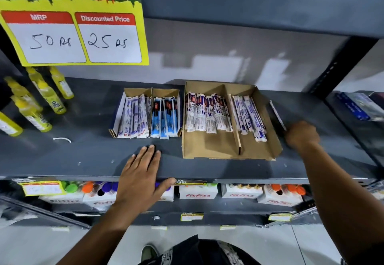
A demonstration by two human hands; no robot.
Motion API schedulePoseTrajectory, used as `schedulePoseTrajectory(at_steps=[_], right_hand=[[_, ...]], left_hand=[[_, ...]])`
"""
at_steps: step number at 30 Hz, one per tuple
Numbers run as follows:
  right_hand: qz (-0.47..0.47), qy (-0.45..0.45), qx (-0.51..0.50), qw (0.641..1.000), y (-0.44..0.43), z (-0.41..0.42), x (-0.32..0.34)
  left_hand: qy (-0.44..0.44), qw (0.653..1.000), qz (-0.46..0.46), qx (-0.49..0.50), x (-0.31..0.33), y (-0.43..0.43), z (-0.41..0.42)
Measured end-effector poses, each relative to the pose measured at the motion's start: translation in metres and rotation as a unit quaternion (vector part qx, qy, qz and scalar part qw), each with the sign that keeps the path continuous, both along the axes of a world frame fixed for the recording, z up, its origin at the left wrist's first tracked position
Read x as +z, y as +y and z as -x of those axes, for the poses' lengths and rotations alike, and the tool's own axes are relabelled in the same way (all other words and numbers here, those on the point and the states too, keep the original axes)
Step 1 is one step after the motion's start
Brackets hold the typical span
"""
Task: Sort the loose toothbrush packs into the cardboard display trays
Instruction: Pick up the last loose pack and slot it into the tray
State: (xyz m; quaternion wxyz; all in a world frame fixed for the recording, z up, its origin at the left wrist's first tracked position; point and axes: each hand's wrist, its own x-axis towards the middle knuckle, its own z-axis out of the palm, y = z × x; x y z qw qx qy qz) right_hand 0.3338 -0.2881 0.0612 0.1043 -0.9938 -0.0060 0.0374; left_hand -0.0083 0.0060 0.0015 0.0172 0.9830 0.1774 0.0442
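Two cardboard display trays stand on the grey shelf [83, 156]. The small tray [116, 119] on the left holds white-and-blue toothbrush packs [135, 117] and blue-and-black packs [165, 117]. The large tray [207, 146] on the right holds purple-and-white packs [207, 113] in its left compartment and more packs [249, 115] in its right one. My left hand [141, 177] lies flat on the shelf's front edge, fingers spread, holding nothing. My right hand [301, 134] is closed on a loose toothbrush pack [277, 115] just outside the large tray's right wall.
Yellow bottles [37, 102] stand at the shelf's left. A yellow price sign [72, 36] hangs above them. Blue-packaged goods [357, 106] lie on the neighbouring shelf at right. Below are white fitfizz boxes [197, 193] with coloured caps. A black upright post [336, 67] stands at the right.
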Motion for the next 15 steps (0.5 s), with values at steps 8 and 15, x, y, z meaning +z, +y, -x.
schedulePoseTrajectory(at_steps=[8, 15], right_hand=[[-0.394, -0.005, 0.011, 0.919, 0.003, 0.025, 0.032], [-0.586, 0.212, 0.096, 0.777, 0.013, 0.069, 0.057]], left_hand=[[0.01, 1.0, 0.004, 0.007, 0.0, 0.0, -0.001], [0.016, 1.0, 0.004, 0.009, 0.0, 0.0, 0.0]])
